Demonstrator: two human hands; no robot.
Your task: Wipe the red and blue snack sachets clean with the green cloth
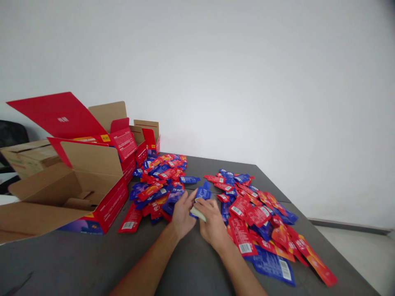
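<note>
A blue spouted pouch [203, 191] is between my hands, its narrow end pointing away from me. My left hand [183, 216] grips it from the left side, thumb and fingers along its edge. My right hand [213, 220] is closed on a folded pale cloth [198, 214], which lies over the lower part of the pouch. The cloth and my fingers hide much of the pouch's face. A pile of red and blue pouches [160, 197] lies just left of my hands, and another pile of pouches [247, 209] spreads out to the right.
An open red carton [112, 205] with brown flaps stands at the left, flaps spread toward me. Behind it are more open red cartons [125, 142] and a brown cardboard box [32, 158]. The dark table [185, 267] runs back to a white wall [234, 82].
</note>
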